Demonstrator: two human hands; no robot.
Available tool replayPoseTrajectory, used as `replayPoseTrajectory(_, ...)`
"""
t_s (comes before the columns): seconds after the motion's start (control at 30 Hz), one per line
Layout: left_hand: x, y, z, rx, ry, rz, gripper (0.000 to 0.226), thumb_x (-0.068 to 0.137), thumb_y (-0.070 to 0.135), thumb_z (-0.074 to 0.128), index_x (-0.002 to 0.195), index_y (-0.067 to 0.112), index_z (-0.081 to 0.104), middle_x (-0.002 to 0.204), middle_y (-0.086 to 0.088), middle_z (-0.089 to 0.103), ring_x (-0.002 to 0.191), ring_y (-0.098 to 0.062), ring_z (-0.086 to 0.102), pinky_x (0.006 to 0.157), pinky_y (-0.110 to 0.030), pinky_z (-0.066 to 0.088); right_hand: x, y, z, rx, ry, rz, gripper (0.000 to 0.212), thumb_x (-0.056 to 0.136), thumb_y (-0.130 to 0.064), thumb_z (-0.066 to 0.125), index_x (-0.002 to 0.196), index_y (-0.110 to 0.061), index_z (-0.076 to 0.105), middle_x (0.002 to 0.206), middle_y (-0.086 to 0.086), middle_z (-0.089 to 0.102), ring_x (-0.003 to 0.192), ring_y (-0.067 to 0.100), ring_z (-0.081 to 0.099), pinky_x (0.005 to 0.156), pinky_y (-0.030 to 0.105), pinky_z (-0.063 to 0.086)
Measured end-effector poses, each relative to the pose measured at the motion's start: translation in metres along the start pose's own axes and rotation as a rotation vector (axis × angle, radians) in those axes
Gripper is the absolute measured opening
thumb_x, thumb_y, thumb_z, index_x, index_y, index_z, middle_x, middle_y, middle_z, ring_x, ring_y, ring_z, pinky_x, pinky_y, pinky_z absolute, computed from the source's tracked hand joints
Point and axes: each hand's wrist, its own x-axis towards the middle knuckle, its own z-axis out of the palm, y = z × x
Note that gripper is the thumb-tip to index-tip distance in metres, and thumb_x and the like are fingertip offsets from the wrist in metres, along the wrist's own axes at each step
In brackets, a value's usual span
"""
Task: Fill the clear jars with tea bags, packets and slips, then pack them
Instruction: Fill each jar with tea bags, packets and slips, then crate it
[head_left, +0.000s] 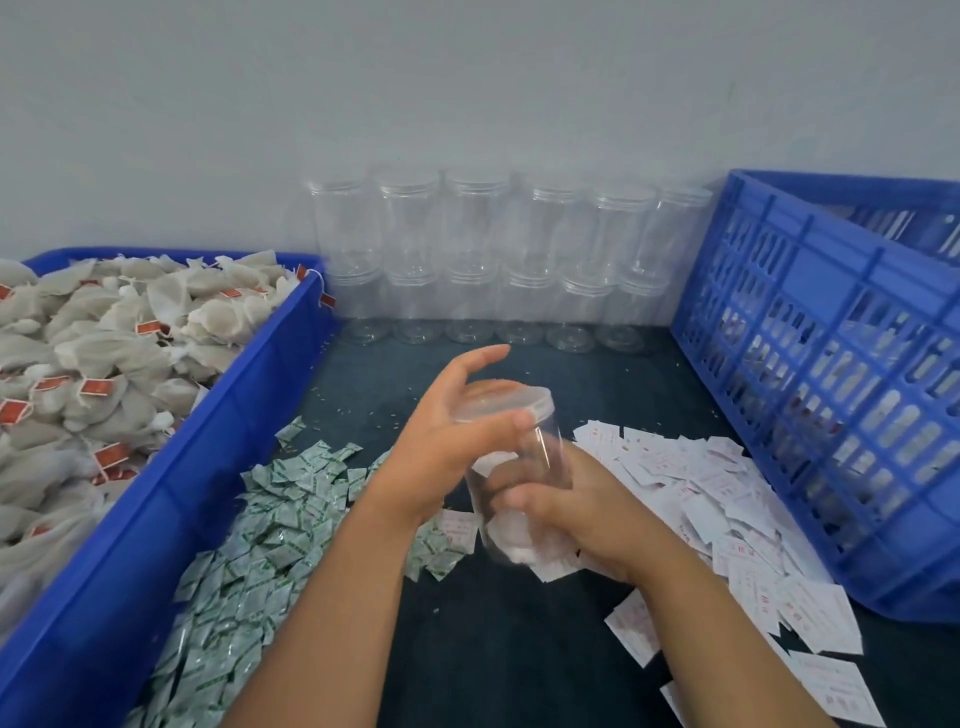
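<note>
— From the head view, what is hard to make out?

— The clear jar (514, 467) itself. It is blurred, and something white shows through its lower part. I cannot tell whether that lies inside it or is paper behind it. The right hand (571, 499) is partly hidden behind the jar, with its fingers wrapped round the lower body.

— And the other hand?

— The left hand (457, 431) cups the lid (506, 402), thumb pressed on the near rim. The fingers arch over the top; whether their tips touch the lid I cannot tell. The jar is tilted and held above the middle of the dark worktop (519, 649).

— What is cut off?

— The blue bin (171, 493) on the left runs out of frame, heaped with tea bags (104, 353) bearing red tags. The blue crate (810, 364) on the right is also cropped. Only vague shapes show through its lattice.

— What else is around?

— Green-and-white packets (270, 519) are strewn beside the bin, under the left forearm. White slips (717, 499) are spread between the right forearm and the crate. Empty jars (498, 249) are stacked two rows high against the wall (415, 78), between bin and crate. Small specks dot the worktop.
</note>
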Motion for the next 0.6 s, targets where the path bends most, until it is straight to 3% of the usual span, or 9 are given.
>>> replayPoseTrajectory(0.1,-0.002,0.001,0.015,0.279,0.218,0.019,0.066,0.059,0.066,0.084,0.120,0.051,0.060,0.118,0.026,0.067,0.113,0.009,0.061,0.089,-0.021,0.048,0.001,-0.002,0.006,-0.394,0.349,-0.064,0.065,0.066,-0.061,0.093,0.118,-0.044,0.058,0.110,-0.014,0.075,0.098,0.006,0.073,0.081,0.034,0.058)
replayPoseTrajectory(0.2,-0.004,0.000,0.021,0.367,0.270,0.096,0.068,0.067,0.073,0.076,0.128,0.051,0.055,0.122,0.025,0.062,0.119,0.009,0.056,0.090,-0.014,0.044,-0.001,-0.005,0.012,-0.578,0.515,-0.166,0.072,0.062,-0.078,0.083,0.121,-0.051,0.051,0.114,-0.028,0.066,0.104,-0.007,0.065,0.073,0.017,0.052)
replayPoseTrajectory(0.3,-0.007,0.001,0.011,0.373,0.145,0.169,0.078,0.078,0.064,0.076,0.147,0.049,0.045,0.136,0.026,0.055,0.132,0.006,0.051,0.099,-0.013,0.045,-0.003,-0.008,0.008,-0.320,0.375,-0.172,0.065,0.067,-0.066,0.090,0.123,-0.056,0.056,0.122,-0.031,0.069,0.106,-0.007,0.070,0.074,0.012,0.055)
replayPoseTrajectory(0.37,-0.008,0.005,0.004,0.346,0.060,0.171,0.083,0.079,0.057,0.080,0.152,0.053,0.040,0.149,0.033,0.046,0.141,0.011,0.041,0.103,-0.009,0.041,-0.004,-0.007,0.001,-0.187,0.169,-0.121,0.056,0.073,-0.050,0.091,0.121,-0.053,0.062,0.122,-0.020,0.074,0.105,0.004,0.074,0.079,0.022,0.060)
replayPoseTrajectory(0.43,-0.008,0.007,0.000,0.301,-0.009,0.183,0.080,0.079,0.047,0.086,0.149,0.051,0.048,0.149,0.028,0.053,0.141,0.005,0.047,0.108,-0.017,0.042,-0.004,-0.005,-0.002,-0.193,0.082,-0.105,0.056,0.074,-0.043,0.091,0.123,-0.049,0.064,0.120,-0.013,0.075,0.105,0.011,0.074,0.085,0.032,0.061)
replayPoseTrajectory(0.5,-0.009,0.008,0.001,0.284,0.013,0.197,0.068,0.077,0.044,0.087,0.139,0.047,0.060,0.135,0.022,0.065,0.131,0.000,0.057,0.102,-0.014,0.047,-0.004,-0.004,0.000,-0.282,0.164,-0.147,0.065,0.071,-0.048,0.094,0.127,-0.047,0.062,0.118,-0.017,0.074,0.105,0.008,0.073,0.080,0.025,0.058)
replayPoseTrajectory(0.6,-0.008,0.014,0.008,0.241,0.247,0.210,0.047,0.076,0.052,0.081,0.121,0.043,0.072,0.121,0.022,0.072,0.118,0.004,0.065,0.091,-0.009,0.049,-0.002,-0.003,0.005,-0.616,0.422,-0.272,0.075,0.066,-0.068,0.091,0.127,-0.051,0.051,0.122,-0.030,0.064,0.110,-0.002,0.063,0.081,0.021,0.051)
